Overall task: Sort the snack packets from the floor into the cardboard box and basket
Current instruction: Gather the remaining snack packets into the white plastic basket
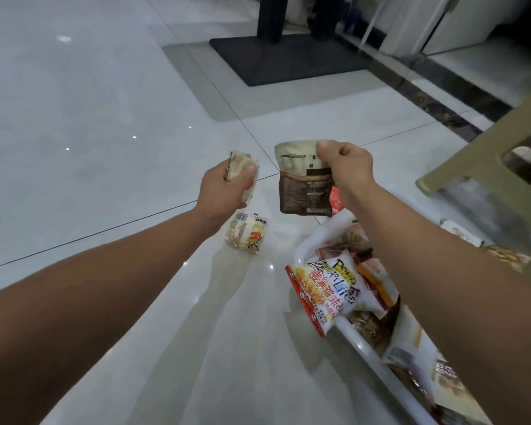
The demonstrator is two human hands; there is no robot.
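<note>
Pickup step. Left hand (224, 191) grips a small clear packet (239, 167); right hand (345, 167) pinches a brown pouch (304, 185). Another packet (247, 234) lies on the floor (105, 154). Next is probably a drop into the white basket (358, 341), near right.

Two bare arms reach forward from the bottom of the view, both nearly straight. The left arm (89, 289) comes in from the lower left and angles up toward the centre. The right arm (442, 271) comes in from the lower right. The hands are raised in the air at about the same height, near each other but apart. The left hand (224, 194), seen from the back, grips a small pale snack packet (238, 167), its thumb (250, 171) pressed on the near face. The right hand (348, 167) is closed like a fist, its thumb (324, 147) pinching the top corner of a beige and brown pouch (304, 185), which hangs below.
</note>
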